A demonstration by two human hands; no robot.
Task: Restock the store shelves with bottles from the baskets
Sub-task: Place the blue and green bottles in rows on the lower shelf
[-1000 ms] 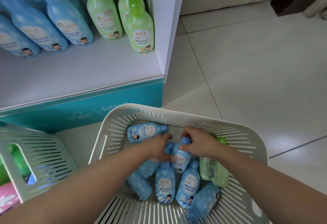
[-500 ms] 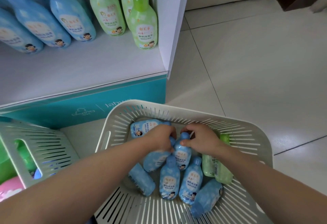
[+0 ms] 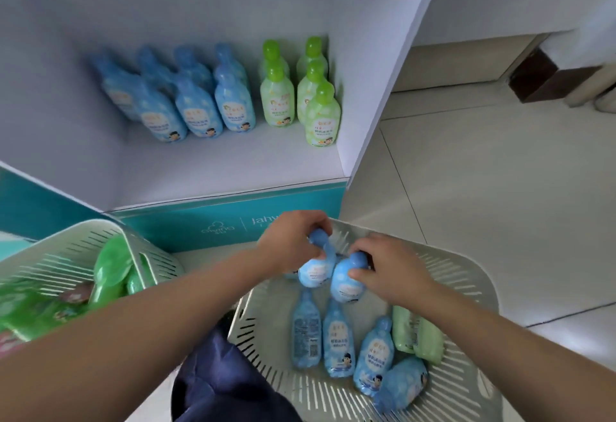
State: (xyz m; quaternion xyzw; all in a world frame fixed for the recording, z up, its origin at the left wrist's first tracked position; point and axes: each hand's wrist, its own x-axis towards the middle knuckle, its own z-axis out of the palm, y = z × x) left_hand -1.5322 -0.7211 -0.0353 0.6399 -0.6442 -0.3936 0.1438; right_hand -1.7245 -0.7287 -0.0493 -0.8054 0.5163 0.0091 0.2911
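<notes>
My left hand [image 3: 293, 241] grips a blue bottle [image 3: 316, 270] by its cap, lifted above the slotted white basket [image 3: 463, 275]. Beside it, my right hand [image 3: 390, 271] holds a second blue bottle [image 3: 346, 285] by the cap. Several blue bottles [image 3: 338, 345] and two pale green ones [image 3: 416, 338] still lie in the basket. On the white shelf [image 3: 233, 168] stand rows of blue bottles [image 3: 200, 105] on the left and green bottles [image 3: 310, 95] on the right.
A second white basket [image 3: 66, 255] at the left holds green bottles and packets. The shelf's teal front panel [image 3: 226, 221] rises just behind the baskets. My dark-clothed knee [image 3: 216, 381] is between the baskets. Tiled floor [image 3: 500, 188] stretches to the right.
Both hands have risen out of the basket, each lifting a blue bottle by its cap. The view has tilted up, showing more of the shelf.
</notes>
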